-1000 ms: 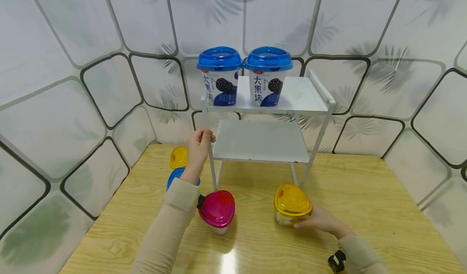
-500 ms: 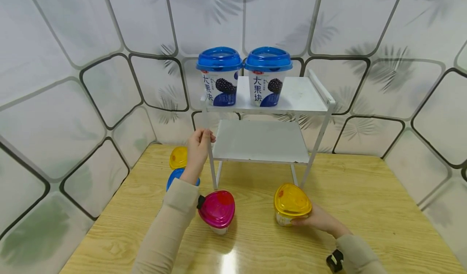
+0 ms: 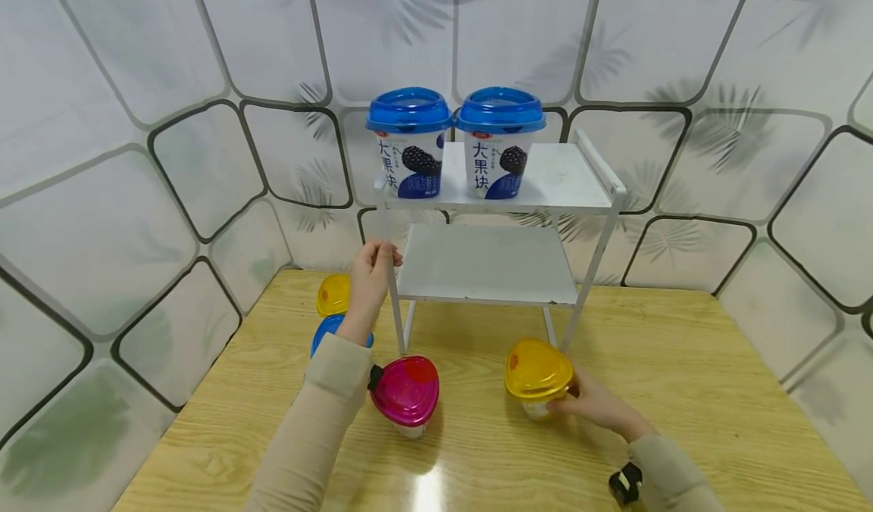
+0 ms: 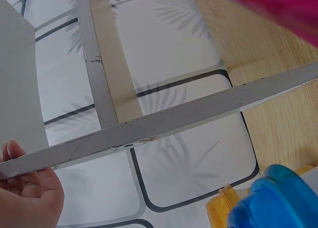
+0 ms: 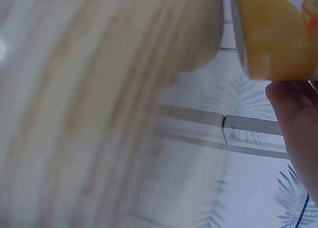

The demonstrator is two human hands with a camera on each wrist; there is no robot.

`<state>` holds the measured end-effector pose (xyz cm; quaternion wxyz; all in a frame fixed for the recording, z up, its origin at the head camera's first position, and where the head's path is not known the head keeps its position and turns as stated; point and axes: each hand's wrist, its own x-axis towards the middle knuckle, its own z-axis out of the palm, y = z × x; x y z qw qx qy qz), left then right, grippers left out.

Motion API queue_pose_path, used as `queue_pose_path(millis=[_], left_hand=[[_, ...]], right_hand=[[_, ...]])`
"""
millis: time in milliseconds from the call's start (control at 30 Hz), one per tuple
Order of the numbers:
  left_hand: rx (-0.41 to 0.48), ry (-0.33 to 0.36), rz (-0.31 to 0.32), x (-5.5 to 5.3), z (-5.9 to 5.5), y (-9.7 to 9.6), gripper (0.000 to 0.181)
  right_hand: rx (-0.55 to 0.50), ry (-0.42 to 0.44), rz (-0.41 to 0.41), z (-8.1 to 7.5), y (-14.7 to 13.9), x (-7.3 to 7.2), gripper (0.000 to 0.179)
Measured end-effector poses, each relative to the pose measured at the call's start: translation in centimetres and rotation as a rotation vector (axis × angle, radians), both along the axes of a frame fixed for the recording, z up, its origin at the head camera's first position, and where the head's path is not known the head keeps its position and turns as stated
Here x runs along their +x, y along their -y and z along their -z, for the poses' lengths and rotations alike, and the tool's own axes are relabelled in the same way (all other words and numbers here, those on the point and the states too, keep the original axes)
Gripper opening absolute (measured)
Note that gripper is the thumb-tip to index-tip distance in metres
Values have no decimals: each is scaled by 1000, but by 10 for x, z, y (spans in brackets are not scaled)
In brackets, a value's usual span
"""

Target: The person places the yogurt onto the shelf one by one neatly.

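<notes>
My left hand grips the left front leg of a white metal two-tier rack. The left wrist view shows its fingers curled round the bar. Lower right in the head view, my right hand holds a yogurt cup with a yellow lid by its side. That cup leans slightly, and close up its yellow printed wall shows above my thumb. Two blackberry yogurt cups with blue lids, a left one and a right one, stand upright on the rack's top tier.
A cup with a magenta lid stands on the wooden table beside my left forearm. Behind that forearm are a blue-lidded cup and another yellow-lidded cup, both partly hidden. Patterned wall covering encloses the table's back and sides.
The yellow-lidded cup in my right hand has shifted slightly left and up and now tilts a little; my grip on it has changed. My left hand stays on the rack leg.
</notes>
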<state>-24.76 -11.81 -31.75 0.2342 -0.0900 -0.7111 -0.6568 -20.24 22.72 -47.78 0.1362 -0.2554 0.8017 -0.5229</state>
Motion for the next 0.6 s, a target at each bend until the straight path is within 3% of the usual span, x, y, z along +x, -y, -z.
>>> queue_pose_path(millis=[400,600], left_hand=[[0,18,-12,-1,2,0,25],[6,15,-7,-15,15,5,26]], right_hand=[[72,-48,-39,-2,6,-4,59],[87,-78,-30,-11,16,-8,60]])
